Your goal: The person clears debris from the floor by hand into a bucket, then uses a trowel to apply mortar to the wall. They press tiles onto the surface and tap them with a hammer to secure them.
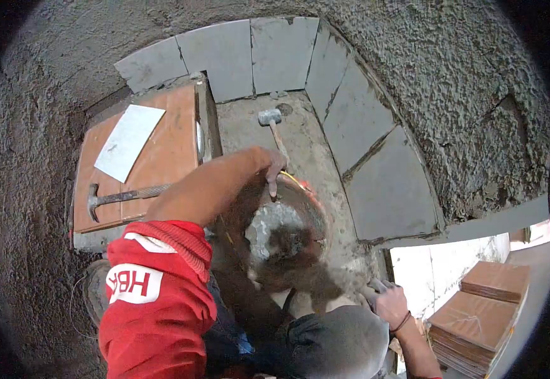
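Observation:
My left hand [273, 169], under a red sleeve, is closed at the far rim of a round mortar basin [319, 234], its thumb hanging down inside. Grey wet mortar [272, 227] lies in the basin, partly in shadow. Just beyond that hand, a rubber mallet [270, 117] lies on the rough floor, its handle running toward the hand. My right hand [390, 305] is at the right by the wall's edge, its mortar-smeared fingers curled. What those fingers hold, if anything, cannot be made out. A dark grey rounded form [344, 341] fills the bottom, between the arms.
A claw hammer [123, 197] and a white tile piece [130, 142] lie on a brown tile box [174, 114] at left. Grey tiles [388, 189] line the wall base. Stacked boxes [477, 309] stand at lower right, beyond the opening. Rough plaster [470, 95] covers the walls.

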`<state>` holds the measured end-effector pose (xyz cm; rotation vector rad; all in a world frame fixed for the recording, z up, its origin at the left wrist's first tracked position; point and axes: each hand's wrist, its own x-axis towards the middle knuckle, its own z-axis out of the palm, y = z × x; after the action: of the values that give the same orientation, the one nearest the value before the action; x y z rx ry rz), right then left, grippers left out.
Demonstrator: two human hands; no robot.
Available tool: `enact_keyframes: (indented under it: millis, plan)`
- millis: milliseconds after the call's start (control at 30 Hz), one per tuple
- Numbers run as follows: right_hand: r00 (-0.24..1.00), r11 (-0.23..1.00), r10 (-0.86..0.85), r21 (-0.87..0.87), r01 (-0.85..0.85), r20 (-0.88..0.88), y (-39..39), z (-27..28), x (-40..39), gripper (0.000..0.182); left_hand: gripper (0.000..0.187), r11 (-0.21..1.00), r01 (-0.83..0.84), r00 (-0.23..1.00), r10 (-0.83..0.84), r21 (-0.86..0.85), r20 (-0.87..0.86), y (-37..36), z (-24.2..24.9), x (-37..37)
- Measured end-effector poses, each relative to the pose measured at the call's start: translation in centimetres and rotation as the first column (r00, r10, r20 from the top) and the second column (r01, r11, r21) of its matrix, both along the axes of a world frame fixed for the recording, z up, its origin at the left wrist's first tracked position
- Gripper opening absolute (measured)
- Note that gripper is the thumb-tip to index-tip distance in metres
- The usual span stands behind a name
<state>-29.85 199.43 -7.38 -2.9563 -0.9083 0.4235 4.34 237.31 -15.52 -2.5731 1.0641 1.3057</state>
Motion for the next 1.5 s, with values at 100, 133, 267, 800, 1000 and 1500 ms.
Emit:
enact_keyframes:
  millis: [100,133,267,800,1000,1500]
  plan:
    - [0.963,0.975,-0.212,0.108,0.196,0.165,0.5,-0.7,2.1,0.027,0.085,0.999,-0.018,1.000,0.018,-0.028,0.007,0.3,-0.3,0.1]
    - [0.952,0.966,-0.252,0.099,0.238,0.171,0.6,-0.9,2.8,0.030,0.081,0.998,-0.042,0.999,0.044,-0.054,0.024,0.3,-0.7,-0.1]
    - [0.967,0.898,-0.239,0.358,0.256,-0.093,0.0,-3.1,2.8,0.035,0.091,0.971,-0.122,0.974,0.077,-0.206,-0.214,2.1,-0.4,-0.3]
    - [0.347,0.266,-0.823,0.235,0.935,-0.449,6.5,-6.7,-6.4,0.028,0.075,0.846,-0.390,0.795,0.509,-0.365,0.331,10.8,8.4,6.8]
    - [0.289,-0.025,-0.796,0.506,0.862,-0.532,5.3,-13.0,-4.9,0.026,0.071,0.717,-0.528,0.678,0.678,-0.454,0.283,16.0,5.8,6.9]
    - [0.660,0.347,-0.729,0.731,0.587,-0.184,10.5,-5.4,6.6,0.041,0.068,0.667,-0.614,0.619,0.739,-0.423,0.266,17.5,5.1,6.2]
